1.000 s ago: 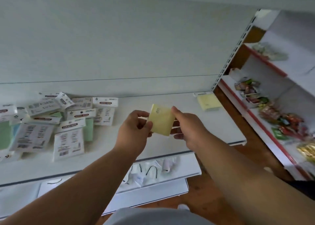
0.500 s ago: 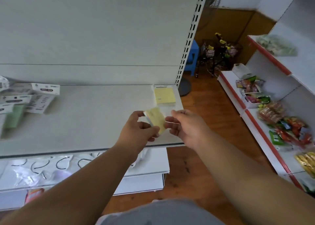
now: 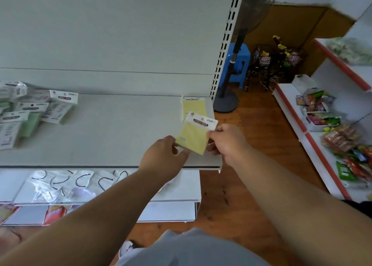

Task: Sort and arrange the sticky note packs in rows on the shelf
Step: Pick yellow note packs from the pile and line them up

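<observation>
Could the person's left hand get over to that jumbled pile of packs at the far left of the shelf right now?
Probably, but not straight away: the left hand is pinching the yellow sticky note pack along with the right hand. The shelf between it and the pile of packs lies bare, so nothing blocks the way.

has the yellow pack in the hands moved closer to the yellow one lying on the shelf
Yes. The held yellow pack now overlaps the near edge of the lying yellow pack by the shelf corner; earlier a gap separated them.

- "STICKY NOTE" stands in dark letters on the white header card of the yellow pack (image 3: pixel 194 133) near the shelf's (image 3: pixel 112 136) front right corner.
- The smaller print beside it is too blurred to read.
- Labels on the packs at the shelf's left edge (image 3: pixel 36 110) cannot be read.
</observation>
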The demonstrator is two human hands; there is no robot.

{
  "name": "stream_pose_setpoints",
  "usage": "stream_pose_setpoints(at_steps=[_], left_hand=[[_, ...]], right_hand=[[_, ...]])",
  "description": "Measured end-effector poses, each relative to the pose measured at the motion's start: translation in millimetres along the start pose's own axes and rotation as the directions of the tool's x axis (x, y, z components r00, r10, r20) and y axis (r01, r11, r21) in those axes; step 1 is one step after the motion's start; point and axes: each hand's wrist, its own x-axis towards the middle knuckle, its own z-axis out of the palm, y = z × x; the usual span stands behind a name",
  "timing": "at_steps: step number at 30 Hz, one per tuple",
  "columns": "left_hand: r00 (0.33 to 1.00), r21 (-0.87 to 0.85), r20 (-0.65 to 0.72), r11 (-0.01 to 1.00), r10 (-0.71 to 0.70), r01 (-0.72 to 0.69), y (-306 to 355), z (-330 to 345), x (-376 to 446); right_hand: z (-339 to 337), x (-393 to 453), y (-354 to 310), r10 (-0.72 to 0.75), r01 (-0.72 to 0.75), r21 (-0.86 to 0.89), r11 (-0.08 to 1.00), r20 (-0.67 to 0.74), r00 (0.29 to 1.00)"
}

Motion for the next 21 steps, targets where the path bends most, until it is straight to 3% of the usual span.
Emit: stream_pose_setpoints(at_steps=[2,3,6,10,14,21], left_hand=[[0.993,0.304,0.09,0.947,0.078,-0.102,-2,1,6],[0.986,0.394,0.137,0.909,0.091,-0.139,0,2,9],[0.971,0.501,0.191,0.836,0.144,-0.222,7,4,20],[0.957,0.546,0.195,0.787,0.214,-0.288,9,8,24],[0.958,0.471,0.187,0.835,0.219,-0.283,2,9,20],[0.958,0.391,0.116,0.875,0.262,-0.287,-27,-7,12]], right_hand=[[-5,10,-3,-0.123,0.119,-0.303,0.945,0.004,0.992],[-6,14,-5,-0.177,0.171,-0.465,0.869,0.032,0.984],[-2,22,-12,-0.247,0.238,-0.726,0.645,0.096,0.964],[3,28,-8,-0.306,0.223,-0.788,0.574,0.046,0.951],[2,18,-3,-0.388,0.235,-0.782,0.577,-0.009,0.922],[33,-11,-3,-0.474,0.344,-0.77,0.538,0.061,0.878]])
